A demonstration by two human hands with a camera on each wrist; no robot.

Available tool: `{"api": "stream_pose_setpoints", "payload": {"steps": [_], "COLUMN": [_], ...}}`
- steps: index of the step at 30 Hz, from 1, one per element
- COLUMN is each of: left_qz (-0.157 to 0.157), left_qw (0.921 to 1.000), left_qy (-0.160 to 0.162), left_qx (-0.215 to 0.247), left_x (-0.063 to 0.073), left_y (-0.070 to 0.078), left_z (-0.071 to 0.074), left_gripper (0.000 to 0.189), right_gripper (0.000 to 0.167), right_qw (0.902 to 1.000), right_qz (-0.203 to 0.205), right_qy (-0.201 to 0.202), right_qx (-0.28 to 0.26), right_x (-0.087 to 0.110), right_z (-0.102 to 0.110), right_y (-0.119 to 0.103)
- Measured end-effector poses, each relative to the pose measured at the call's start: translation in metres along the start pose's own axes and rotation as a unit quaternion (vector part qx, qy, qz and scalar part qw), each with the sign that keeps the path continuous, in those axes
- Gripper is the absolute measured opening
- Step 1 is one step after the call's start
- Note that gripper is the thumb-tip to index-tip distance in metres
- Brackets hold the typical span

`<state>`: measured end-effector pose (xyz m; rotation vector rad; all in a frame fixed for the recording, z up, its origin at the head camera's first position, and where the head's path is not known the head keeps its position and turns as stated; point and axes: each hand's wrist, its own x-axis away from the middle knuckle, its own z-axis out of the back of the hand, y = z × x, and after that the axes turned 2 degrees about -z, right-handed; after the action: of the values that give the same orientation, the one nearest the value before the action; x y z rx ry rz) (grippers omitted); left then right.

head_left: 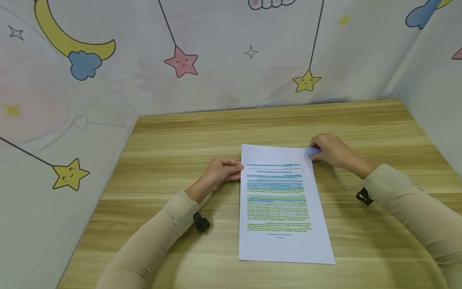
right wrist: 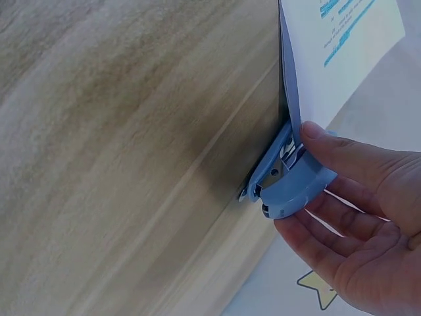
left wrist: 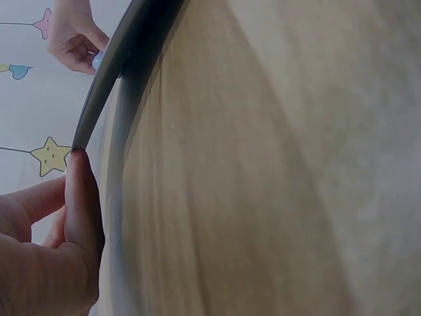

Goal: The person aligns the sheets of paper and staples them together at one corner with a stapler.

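Note:
A small stack of printed paper (head_left: 276, 249), its lines marked in blue and green, lies in front of me with the print upside down. My left hand (head_left: 221, 171) pinches its left edge between fingertips and thumb. In the left wrist view the paper is seen edge-on, raised off the table at that side. At the far right corner my right hand (head_left: 331, 150) grips a small light-blue stapler (right wrist: 296, 187). The stapler's jaws stand apart, with the corner of the paper between them; how deep it reaches is partly hidden by the thumb.
The wood-grain table (head_left: 173, 136) extends around the paper on all sides. A white cloth (head_left: 223, 84) printed with stars, moons and clouds hangs behind the table and along its sides. Small black cameras (head_left: 201, 222) are strapped at both wrists.

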<state>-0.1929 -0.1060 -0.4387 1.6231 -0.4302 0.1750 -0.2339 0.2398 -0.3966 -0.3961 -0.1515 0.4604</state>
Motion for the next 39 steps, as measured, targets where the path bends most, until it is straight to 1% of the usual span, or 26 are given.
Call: {"api": "stream_pose_setpoints", "payload": {"steps": [6, 10, 12, 14, 16, 18, 20, 24, 26, 30, 35, 39], "left_qz": [0.005, 0.006, 0.006, 0.008, 0.008, 0.008, 0.009, 0.008, 0.007, 0.006, 0.007, 0.007], "left_qw": [1.0000, 1.0000, 1.0000, 0.9999, 1.0000, 0.9999, 0.9999, 0.9999, 0.9999, 0.9999, 0.9999, 0.9999], "left_qy": [0.002, 0.002, 0.001, 0.000, 0.001, 0.003, 0.003, -0.001, -0.002, -0.003, -0.003, -0.004], "left_qx": [-0.003, -0.007, -0.007, -0.007, -0.006, -0.007, -0.008, -0.009, -0.010, -0.010, -0.010, -0.011], "left_x": [0.000, 0.000, 0.000, 0.000, 0.000, 0.000, 0.001, 0.001, 0.001, 0.000, -0.001, -0.001], "left_y": [-0.001, -0.001, -0.001, -0.001, -0.002, -0.003, -0.004, -0.005, -0.005, -0.005, -0.006, -0.005], "left_z": [0.000, -0.001, -0.002, -0.002, -0.002, -0.001, 0.000, 0.001, 0.002, 0.001, 0.001, 0.000], "left_gripper": [0.023, 0.023, 0.023, 0.023, 0.023, 0.022, 0.022, 0.023, 0.024, 0.025, 0.025, 0.024], "right_gripper": [0.024, 0.035, 0.042, 0.049, 0.058, 0.065, 0.067, 0.068, 0.071, 0.074, 0.075, 0.077], "right_qw": [1.0000, 0.9998, 0.9994, 0.9985, 0.9971, 0.9952, 0.9940, 0.9937, 0.9941, 0.9957, 0.9964, 0.9963], "right_qz": [0.001, -0.009, -0.022, -0.036, -0.040, -0.035, -0.021, 0.009, 0.013, -0.003, -0.021, -0.028], "right_qy": [-0.004, -0.015, -0.013, -0.003, 0.014, 0.032, 0.049, 0.079, 0.085, 0.077, 0.063, 0.064], "right_qx": [-0.001, -0.010, -0.024, -0.043, -0.064, -0.086, -0.095, -0.079, -0.066, -0.051, -0.053, -0.050], "right_x": [-0.002, -0.003, -0.004, -0.006, -0.010, -0.014, -0.019, -0.029, -0.035, -0.043, -0.049, -0.053], "right_z": [0.000, 0.004, 0.006, 0.008, 0.007, 0.004, -0.001, -0.013, -0.018, -0.024, -0.026, -0.027], "right_y": [0.001, 0.001, 0.000, 0.000, -0.001, -0.001, -0.002, -0.003, -0.003, -0.002, 0.000, 0.000]}}
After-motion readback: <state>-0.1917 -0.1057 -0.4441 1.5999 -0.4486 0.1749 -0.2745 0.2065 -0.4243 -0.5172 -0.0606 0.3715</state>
